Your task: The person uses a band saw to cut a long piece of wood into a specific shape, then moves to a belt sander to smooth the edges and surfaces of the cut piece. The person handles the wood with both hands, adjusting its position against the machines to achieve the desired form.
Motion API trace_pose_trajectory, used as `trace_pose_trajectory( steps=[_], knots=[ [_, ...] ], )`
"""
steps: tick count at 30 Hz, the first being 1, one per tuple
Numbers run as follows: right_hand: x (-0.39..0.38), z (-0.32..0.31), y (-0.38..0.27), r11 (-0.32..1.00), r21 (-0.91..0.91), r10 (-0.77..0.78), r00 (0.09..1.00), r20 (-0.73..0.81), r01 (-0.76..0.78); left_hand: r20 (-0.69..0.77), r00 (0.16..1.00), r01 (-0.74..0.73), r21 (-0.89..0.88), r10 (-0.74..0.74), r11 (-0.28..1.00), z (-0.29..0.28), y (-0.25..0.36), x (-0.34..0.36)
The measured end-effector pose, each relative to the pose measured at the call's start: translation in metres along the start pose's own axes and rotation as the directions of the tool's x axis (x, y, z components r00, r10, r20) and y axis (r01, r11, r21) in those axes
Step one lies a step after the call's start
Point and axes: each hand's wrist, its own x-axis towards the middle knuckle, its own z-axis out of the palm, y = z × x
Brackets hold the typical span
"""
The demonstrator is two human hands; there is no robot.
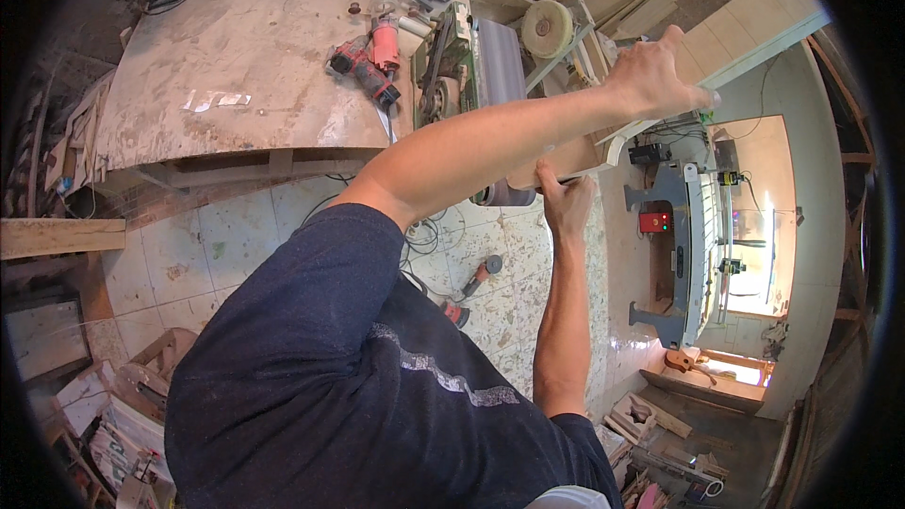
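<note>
My right hand (568, 200) is closed on the near edge of a light wooden piece (558, 162) with a curved pale edge, its thumb on top. The piece lies beside a belt sander's (500, 61) wide grey belt and lower roller; whether it touches the belt cannot be made out. Stretched across above it, my left arm partly covers the piece and the sander. My left hand (655, 77) is at the far right end of the piece with thumb and a finger spread apart; its palm side is hidden.
A dusty wooden table (236, 57) at left carries red cordless power tools (368, 61). Below the sander, an angle grinder (483, 273) and loose cables (429, 240) lie on the tiled floor. To the right stands a grey-framed machine (683, 254) with a red box.
</note>
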Motion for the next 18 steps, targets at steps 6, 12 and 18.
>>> trace_pose_trajectory(
  steps=[6,12,18],
  knots=[
    [-0.005,0.001,-0.009,0.997,0.075,0.028,1.000,-0.008,-0.027,0.028,1.000,-0.012,-0.019,0.012,1.000,0.001,0.007,-0.008],
    [-0.010,0.004,-0.002,0.995,0.095,0.019,0.999,-0.036,-0.015,0.003,0.994,-0.108,-0.082,0.108,0.991,0.004,0.015,-0.023],
    [-0.019,0.004,0.009,0.991,0.127,0.046,0.998,-0.033,-0.042,0.059,0.989,-0.135,-0.048,0.138,0.990,0.007,0.022,-0.034]
  ],
)
